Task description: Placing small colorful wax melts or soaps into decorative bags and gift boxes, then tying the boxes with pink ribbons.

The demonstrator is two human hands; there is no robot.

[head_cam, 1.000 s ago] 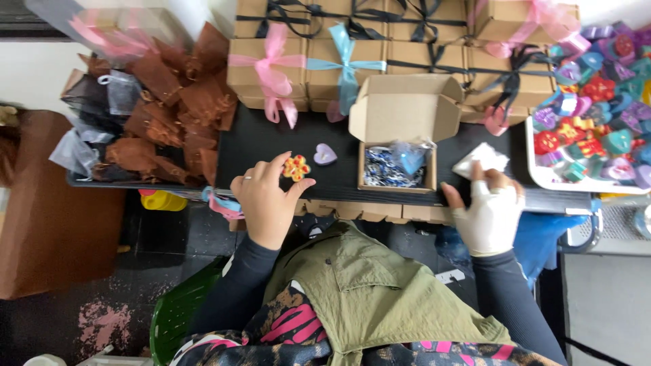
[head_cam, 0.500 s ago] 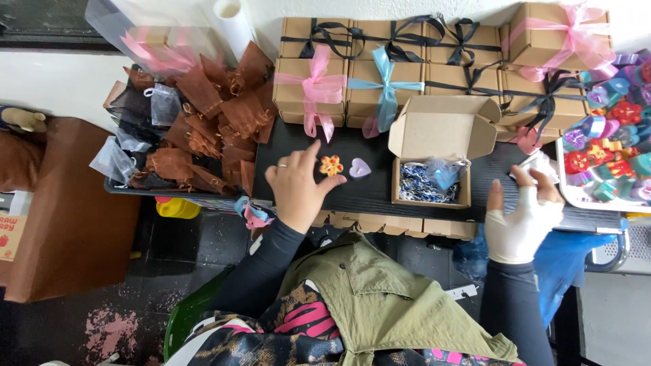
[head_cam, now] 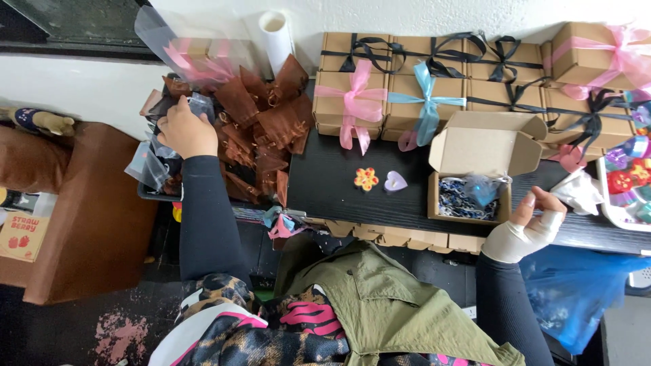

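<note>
My left hand reaches far left into a heap of brown and grey sheer pouches, with its fingers curled on a grey pouch. An orange-yellow flower piece and a pale lilac heart piece lie side by side on the black tabletop. To their right stands an open cardboard box with blue shredded filling inside. My right hand, its wrist wrapped in white, hovers by the box's right side with loose fingers, next to a crumpled white wrap.
Closed cardboard boxes with pink, blue and black ribbons line the back. A white tray of colourful pieces sits at the right edge, and a white roll stands at the back. A brown cabinet is at the left and a blue bag lower right.
My left hand has left the flower piece on the table and swung left into the pouch heap. My right hand has drawn back off the white wrap.
</note>
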